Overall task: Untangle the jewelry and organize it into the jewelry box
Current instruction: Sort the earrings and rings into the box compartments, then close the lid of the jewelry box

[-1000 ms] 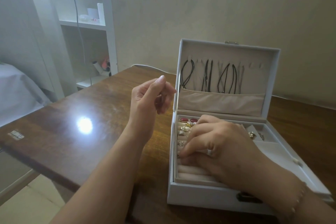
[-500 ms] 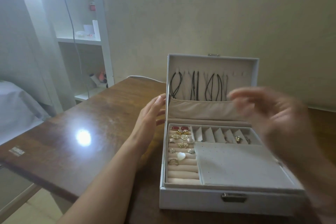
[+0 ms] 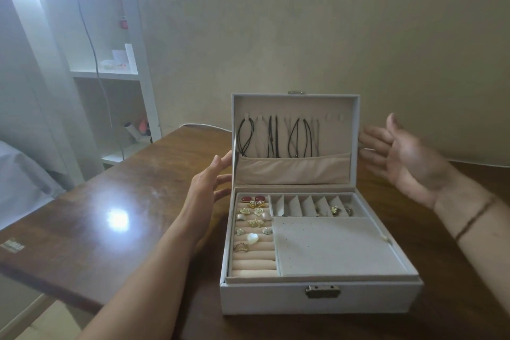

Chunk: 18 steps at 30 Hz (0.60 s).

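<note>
An open white jewelry box (image 3: 320, 295) sits near the table's (image 3: 116, 201) near edge, with cords (image 3: 276, 138) hung in its raised lid (image 3: 295, 98) and rings (image 3: 252, 219) filling the left rolls. Both the left hand (image 3: 211, 182) and right hand (image 3: 405, 157) flank the lid, fingers spread, holding nothing. Sorting looks nearly finished; closing the lid likely remains.

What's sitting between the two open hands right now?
In the head view, the upright lid of the white jewelry box, with black cord necklaces hung inside, stands between the left hand and right hand.
</note>
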### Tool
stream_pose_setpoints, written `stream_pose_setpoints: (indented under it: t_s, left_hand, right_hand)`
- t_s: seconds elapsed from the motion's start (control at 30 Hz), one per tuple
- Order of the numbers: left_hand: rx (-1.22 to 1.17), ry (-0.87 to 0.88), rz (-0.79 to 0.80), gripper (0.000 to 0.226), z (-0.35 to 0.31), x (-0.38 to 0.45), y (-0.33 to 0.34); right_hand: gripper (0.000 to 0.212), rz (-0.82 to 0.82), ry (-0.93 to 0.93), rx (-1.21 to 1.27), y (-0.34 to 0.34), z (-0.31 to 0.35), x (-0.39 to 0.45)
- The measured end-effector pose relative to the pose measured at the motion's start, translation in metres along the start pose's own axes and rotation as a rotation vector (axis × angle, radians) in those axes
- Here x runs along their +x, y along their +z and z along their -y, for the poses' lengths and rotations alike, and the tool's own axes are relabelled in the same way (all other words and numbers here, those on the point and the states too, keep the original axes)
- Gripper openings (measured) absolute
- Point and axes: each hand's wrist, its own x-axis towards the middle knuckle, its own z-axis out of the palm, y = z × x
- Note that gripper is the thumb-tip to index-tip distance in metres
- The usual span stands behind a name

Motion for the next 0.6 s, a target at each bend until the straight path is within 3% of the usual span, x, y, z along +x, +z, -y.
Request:
stream_pose_setpoints:
  t_s: [0.2,0.33,0.5,0.6]
  left_hand:
    - [0.048,0.055,-0.108,0.056,-0.015,-0.007,-0.004]
    - [0.141,0.101,-0.123,0.052,-0.035,-0.030,-0.008]
    - [0.301,0.114,-0.070,0.043,-0.047,-0.078,-0.002]
    - [0.411,0.111,-0.005,0.040,-0.043,-0.095,-0.002]
  right_hand:
    - [0.081,-0.039,-0.078,-0.010,-0.007,0.004,-0.033]
    - [0.098,-0.067,-0.127,-0.097,-0.013,0.002,-0.075]
    - [0.078,-0.137,-0.146,-0.254,-0.010,-0.024,-0.127]
    - [0.094,-0.152,-0.170,-0.284,0.000,-0.044,-0.142]
